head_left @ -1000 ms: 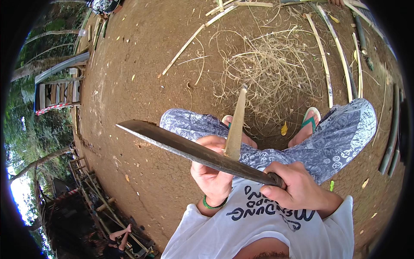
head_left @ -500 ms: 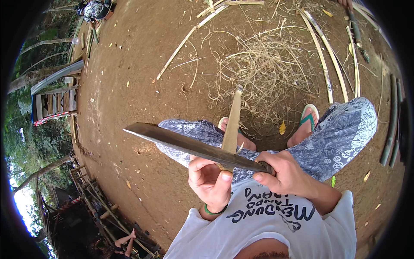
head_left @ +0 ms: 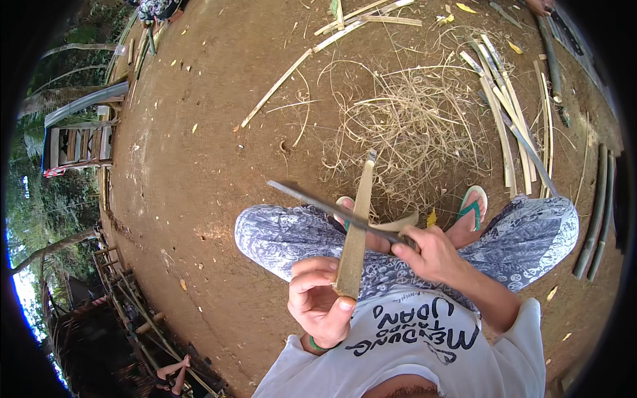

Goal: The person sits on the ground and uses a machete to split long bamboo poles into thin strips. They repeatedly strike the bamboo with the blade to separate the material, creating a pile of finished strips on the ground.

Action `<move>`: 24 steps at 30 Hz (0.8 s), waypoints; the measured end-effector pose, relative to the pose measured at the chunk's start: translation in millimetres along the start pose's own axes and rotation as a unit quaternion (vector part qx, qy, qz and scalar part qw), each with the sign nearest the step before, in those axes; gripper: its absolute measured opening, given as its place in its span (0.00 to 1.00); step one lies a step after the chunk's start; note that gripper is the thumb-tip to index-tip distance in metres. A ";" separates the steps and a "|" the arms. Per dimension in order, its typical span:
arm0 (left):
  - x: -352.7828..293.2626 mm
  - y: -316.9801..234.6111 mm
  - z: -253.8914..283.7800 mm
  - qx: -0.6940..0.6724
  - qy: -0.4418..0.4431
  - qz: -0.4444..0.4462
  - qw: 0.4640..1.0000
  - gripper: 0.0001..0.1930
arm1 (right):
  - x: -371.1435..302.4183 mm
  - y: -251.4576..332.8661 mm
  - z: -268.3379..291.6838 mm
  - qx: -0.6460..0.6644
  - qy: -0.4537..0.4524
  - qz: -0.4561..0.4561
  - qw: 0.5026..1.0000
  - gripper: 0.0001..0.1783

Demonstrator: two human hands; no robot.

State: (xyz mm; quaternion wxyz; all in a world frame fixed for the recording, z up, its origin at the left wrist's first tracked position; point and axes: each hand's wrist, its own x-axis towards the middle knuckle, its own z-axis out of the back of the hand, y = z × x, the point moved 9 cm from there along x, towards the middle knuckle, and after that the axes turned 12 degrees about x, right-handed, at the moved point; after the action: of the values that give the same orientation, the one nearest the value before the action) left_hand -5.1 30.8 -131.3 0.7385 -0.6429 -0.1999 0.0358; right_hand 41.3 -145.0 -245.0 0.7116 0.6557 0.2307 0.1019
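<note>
My left hand [head_left: 320, 302] grips the near end of a pale bamboo strip [head_left: 353, 255] between thumb and fingers. The strip points away from me over my lap, its far end dark. A machete [head_left: 312, 204] crosses over the strip about midway along it, blade slanting up to the left. Its handle sits in my closed right hand [head_left: 430, 253], to the right of the strip. The blade is slightly blurred; whether it touches the strip I cannot tell. A pale curled shaving [head_left: 397, 223] shows beside the machete, between my feet.
A heap of thin shavings [head_left: 418, 119] lies on the dirt beyond my feet. Split bamboo strips [head_left: 507, 119] lie to its right, with dark poles [head_left: 594, 212] farther right. Another person's hand [head_left: 541, 6] shows at the top right. A bamboo railing [head_left: 142, 298] runs along the left.
The machete has moved away from me along the strip, from near my left hand to about midway, its blade now turned edge-on. My right hand moved slightly outward; the view shifted a little.
</note>
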 end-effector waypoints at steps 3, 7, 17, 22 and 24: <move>3.1 2.8 4.5 -0.002 -0.007 -0.010 1.000 0.23 | 2.4 1.9 -0.2 -0.006 0.014 -0.029 0.999 0.23; 8.6 5.6 10.5 0.014 -0.017 -0.001 1.000 0.24 | 14.0 4.0 -4.9 0.009 0.043 0.004 0.999 0.23; 22.7 8.1 27.7 0.021 -0.043 0.012 0.999 0.24 | 55.9 -51.3 -1.1 -0.056 0.030 0.005 0.998 0.26; 29.6 12.5 39.5 -0.014 -0.100 0.009 0.995 0.22 | 80.6 -70.6 4.2 -0.102 0.021 -0.049 0.993 0.25; 34.1 13.9 39.0 -0.029 -0.111 -0.003 0.993 0.21 | 77.2 -39.6 -4.8 -0.048 0.056 0.079 0.994 0.26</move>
State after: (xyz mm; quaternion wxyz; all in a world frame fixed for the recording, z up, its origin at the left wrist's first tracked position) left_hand 15.7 80.3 -132.5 0.6927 -0.6555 -0.2841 0.0989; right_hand 100.3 -110.9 -299.0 0.7182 0.6300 0.2123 0.2052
